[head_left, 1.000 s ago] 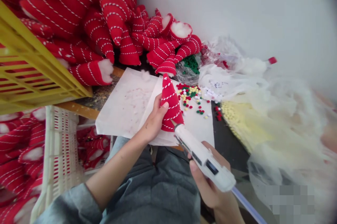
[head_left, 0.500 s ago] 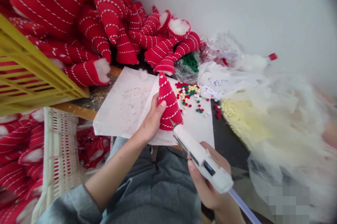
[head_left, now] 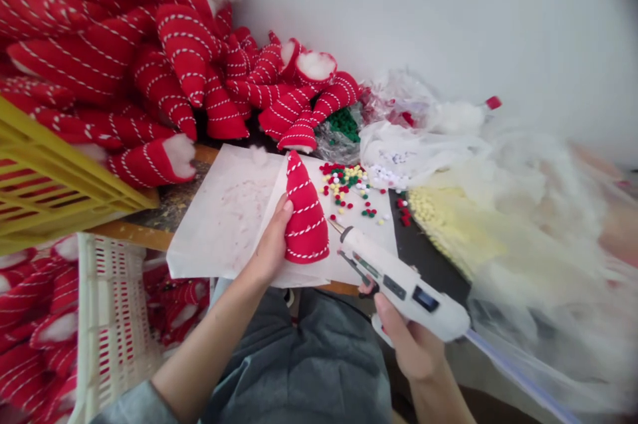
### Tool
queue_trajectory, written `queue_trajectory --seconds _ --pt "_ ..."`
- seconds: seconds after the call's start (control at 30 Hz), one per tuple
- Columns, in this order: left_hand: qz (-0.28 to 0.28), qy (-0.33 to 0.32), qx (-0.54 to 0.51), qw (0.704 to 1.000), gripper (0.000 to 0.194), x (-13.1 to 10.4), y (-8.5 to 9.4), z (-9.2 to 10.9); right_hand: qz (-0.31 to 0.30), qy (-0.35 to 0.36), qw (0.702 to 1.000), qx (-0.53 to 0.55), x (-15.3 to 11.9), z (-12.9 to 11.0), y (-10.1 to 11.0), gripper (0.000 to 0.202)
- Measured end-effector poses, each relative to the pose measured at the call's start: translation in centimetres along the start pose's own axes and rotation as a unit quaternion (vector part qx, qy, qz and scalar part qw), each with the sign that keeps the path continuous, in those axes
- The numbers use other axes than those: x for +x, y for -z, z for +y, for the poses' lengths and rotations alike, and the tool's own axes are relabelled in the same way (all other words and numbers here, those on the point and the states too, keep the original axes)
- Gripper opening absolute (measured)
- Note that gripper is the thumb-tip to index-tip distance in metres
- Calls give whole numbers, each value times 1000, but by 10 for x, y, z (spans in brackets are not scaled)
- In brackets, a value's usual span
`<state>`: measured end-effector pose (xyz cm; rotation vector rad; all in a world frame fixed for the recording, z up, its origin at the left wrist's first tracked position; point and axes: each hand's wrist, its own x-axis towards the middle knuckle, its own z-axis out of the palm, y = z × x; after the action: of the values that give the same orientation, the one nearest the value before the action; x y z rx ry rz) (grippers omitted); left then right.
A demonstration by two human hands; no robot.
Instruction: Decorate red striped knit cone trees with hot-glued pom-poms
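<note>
My left hand grips a red stuffed cone by its left side, tip pointing up and away from me. White-and-red twisted cord winds round the cone. In my right hand is a white hot glue gun with a small dark display. Its metal nozzle points up and left, a little apart from the cone's right edge. A clear glue stick trails out of its back end. Beyond the nozzle, small red, green, yellow and white pompoms lie scattered on white paper.
Finished-looking red cones are heaped at the back left, behind a yellow crate. A white basket with more cones stands at lower left. Plastic bags, one holding yellow pompoms, cover the right side. A pale wall rises behind.
The glue gun has moved right and away from the cone; its nozzle was over the cone's lower part before. My left hand still holds the cone. The whole view has shifted slightly.
</note>
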<state>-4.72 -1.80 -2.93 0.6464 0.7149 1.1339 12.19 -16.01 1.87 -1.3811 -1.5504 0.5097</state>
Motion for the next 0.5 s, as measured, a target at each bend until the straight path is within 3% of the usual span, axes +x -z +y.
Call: queue_trajectory --seconds 0.2,0.5 --pt "50 51 -25 997 52 -4 -8 7 -6 -18 999 29 3 2 -5 14" --pt "93 91 -24 991 41 -5 -12 12 10 -88 995 44 6 -4 -10 28"
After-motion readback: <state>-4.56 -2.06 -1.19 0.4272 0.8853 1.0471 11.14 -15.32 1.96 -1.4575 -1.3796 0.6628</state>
